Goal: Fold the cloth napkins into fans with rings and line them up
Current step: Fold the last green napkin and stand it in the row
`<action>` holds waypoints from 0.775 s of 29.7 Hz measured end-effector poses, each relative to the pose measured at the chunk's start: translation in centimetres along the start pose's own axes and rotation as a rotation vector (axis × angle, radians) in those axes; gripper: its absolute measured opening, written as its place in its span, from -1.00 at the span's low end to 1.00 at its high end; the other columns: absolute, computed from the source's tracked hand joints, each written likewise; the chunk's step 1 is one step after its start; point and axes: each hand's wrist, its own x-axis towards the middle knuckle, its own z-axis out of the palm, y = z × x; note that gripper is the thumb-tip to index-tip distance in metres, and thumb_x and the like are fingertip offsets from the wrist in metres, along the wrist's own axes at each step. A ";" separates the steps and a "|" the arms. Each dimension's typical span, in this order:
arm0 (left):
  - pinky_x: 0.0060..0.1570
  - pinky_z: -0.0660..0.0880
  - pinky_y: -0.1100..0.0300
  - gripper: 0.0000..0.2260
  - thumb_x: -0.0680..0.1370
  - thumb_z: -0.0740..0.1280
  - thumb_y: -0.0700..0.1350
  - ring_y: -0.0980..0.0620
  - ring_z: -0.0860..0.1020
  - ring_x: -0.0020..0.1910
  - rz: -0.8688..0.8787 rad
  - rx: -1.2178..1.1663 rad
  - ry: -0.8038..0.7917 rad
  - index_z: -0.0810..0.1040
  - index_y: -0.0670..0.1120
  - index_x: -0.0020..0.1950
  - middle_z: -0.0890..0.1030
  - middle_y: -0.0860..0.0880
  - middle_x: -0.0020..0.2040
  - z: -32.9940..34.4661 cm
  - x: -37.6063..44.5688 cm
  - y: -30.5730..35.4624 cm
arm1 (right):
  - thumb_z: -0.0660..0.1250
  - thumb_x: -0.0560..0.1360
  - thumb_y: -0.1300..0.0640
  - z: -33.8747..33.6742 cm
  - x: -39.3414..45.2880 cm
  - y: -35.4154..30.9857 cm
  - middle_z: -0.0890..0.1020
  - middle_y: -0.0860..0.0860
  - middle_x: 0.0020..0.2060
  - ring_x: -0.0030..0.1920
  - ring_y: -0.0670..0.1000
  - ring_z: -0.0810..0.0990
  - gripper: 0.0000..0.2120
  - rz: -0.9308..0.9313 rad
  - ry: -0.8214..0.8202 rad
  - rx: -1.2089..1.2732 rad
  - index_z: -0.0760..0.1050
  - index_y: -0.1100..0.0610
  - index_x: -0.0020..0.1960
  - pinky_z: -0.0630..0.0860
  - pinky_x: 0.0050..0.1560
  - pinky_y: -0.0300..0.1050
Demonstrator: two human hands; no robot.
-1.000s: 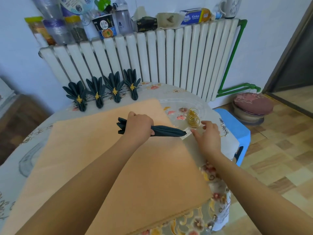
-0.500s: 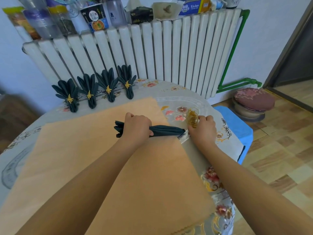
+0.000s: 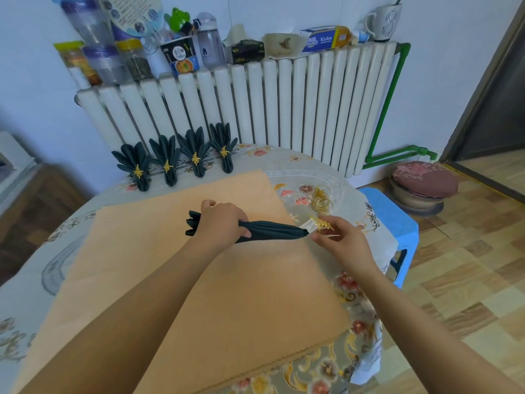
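Note:
My left hand (image 3: 220, 223) grips a pleated dark cloth napkin (image 3: 272, 230) that lies flat on the orange mat (image 3: 170, 280), its narrow end pointing right. Just past that end, my right hand (image 3: 339, 237) pinches a gold leaf-shaped napkin ring (image 3: 321, 223). The ring sits a little apart from the napkin tip. Several finished dark napkin fans (image 3: 173, 163) with gold rings stand in a row at the table's back, in front of the radiator.
A small heap of gold rings (image 3: 322, 199) lies on the flowered tablecloth (image 3: 289, 163) right of the mat. A white radiator (image 3: 255, 109) carrying jars, bottles and cups stands behind. A blue stool (image 3: 397, 220) and a round cushion (image 3: 423, 180) are at the right.
My right hand went to the heap of rings, picked one up and brought it back to the napkin's narrow end. My left hand kept its grip on the napkin.

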 end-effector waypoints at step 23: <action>0.08 0.30 0.09 -0.56 0.42 0.50 -0.07 0.02 0.29 0.15 0.153 -0.314 0.075 0.50 0.03 0.28 0.53 0.16 -0.14 -2.7 -12.2 -1.9 | 0.49 0.38 0.02 5.1 -9.2 -9.2 0.65 -0.06 0.08 0.04 -0.06 0.59 -0.52 -0.396 -0.360 -0.424 0.52 0.00 0.28 0.48 0.08 -0.19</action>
